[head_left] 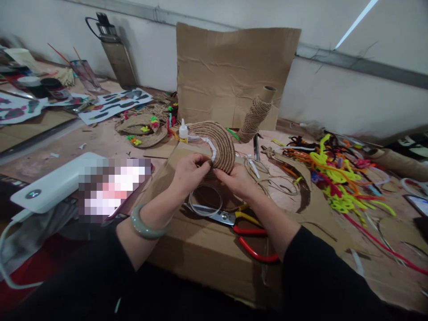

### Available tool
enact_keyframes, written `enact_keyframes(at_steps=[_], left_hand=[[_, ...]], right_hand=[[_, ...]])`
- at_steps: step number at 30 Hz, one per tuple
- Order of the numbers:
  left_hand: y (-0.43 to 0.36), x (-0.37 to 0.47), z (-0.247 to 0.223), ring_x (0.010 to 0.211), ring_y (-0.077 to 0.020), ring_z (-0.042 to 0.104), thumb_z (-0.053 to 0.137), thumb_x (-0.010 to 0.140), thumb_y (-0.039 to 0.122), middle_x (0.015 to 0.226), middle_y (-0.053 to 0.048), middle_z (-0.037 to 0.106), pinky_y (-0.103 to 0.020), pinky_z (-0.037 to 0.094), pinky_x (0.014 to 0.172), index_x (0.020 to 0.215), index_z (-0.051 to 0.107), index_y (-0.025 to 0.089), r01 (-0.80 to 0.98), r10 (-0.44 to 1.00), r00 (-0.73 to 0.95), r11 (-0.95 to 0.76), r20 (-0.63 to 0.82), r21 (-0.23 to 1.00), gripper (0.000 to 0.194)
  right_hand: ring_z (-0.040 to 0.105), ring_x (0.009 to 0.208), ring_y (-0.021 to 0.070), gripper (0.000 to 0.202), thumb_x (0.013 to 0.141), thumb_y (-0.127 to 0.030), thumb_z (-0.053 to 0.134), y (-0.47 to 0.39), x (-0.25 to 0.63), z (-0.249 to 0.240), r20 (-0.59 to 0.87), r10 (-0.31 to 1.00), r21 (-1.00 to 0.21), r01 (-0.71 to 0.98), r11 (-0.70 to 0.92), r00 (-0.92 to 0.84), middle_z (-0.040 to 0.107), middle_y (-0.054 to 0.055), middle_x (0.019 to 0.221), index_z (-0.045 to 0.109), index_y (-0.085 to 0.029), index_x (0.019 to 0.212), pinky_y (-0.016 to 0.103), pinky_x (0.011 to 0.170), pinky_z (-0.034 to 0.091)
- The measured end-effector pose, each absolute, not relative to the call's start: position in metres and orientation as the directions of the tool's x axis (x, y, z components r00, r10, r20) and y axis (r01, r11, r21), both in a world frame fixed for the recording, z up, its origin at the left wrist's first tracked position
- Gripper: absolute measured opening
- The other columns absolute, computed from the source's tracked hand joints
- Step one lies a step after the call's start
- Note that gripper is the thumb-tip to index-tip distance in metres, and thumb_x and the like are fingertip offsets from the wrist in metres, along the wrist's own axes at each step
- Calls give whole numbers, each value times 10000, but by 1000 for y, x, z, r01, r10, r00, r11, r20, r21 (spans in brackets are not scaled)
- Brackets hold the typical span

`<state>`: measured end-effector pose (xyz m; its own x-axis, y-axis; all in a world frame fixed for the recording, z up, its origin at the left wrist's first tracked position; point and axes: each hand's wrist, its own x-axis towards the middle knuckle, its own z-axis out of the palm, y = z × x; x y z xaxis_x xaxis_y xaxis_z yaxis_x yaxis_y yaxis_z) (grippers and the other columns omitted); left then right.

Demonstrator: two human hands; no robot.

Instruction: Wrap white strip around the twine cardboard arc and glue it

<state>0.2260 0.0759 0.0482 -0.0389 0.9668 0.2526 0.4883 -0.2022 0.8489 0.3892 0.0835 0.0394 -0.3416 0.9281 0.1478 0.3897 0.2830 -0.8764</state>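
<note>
- Fingers (pixel 202 161) of the left hand (pixel 190 173) pinched a rope ring (pixel 224 145).
- Right hand (pixel 238 179) gripped its near end.
- White bottle (pixel 183 131) bore a yellow label (pixel 183 140), illegibly small.

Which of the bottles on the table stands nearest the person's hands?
The small white bottle with a pointed top, just beyond the left hand. The taller, dark-topped water bottle stands farther back, near the wall.

Scissors (pixel 224 217), obstacle below right hand (pixel 238 179)
</note>
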Motion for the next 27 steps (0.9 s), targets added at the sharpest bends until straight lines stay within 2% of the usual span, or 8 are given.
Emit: enact_keyframes(at_steps=[3,7,12,22,27], left_hand=[[76,226,48,639,-136,616,571,752,246,714,-3,727,-250,463,620,756,739,184,484,963,-31,-219,267,847,179],[77,224,45,666,-148,626,578,754,259,743,-16,734,-258,466,628,792,751,178,466,965,-8,-229,263,855,195],[77,223,46,678,-151,632,590,761,265,748,-16,738,-258,467,631,807,748,181,447,973,-1,-206,230,871,185],[76,225,48,635,-142,610,584,751,257,720,-14,725,-260,460,617,761,733,177,504,965,-19,-217,262,836,169],[75,226,46,655,-146,609,565,752,251,706,-18,707,-259,445,618,738,719,167,524,958,-36,-225,285,822,176]], right_hand=[[567,642,148,206,783,-344,562,84,389,41,148,932,-870,405,282,-330,636,23,693,657,-165,747,274,600,480],[579,666,151,198,786,-322,561,84,388,44,128,936,-870,416,264,-327,652,34,739,663,-153,796,277,612,487],[563,638,146,202,783,-339,558,83,388,44,140,931,-870,407,278,-337,613,17,670,648,-165,735,270,606,473],[627,769,195,254,799,-348,553,84,389,39,149,916,-878,376,296,-372,690,68,834,687,-142,860,345,721,533],[605,714,169,219,789,-334,554,84,389,40,156,913,-885,358,299,-377,668,46,784,670,-150,817,319,691,519]])
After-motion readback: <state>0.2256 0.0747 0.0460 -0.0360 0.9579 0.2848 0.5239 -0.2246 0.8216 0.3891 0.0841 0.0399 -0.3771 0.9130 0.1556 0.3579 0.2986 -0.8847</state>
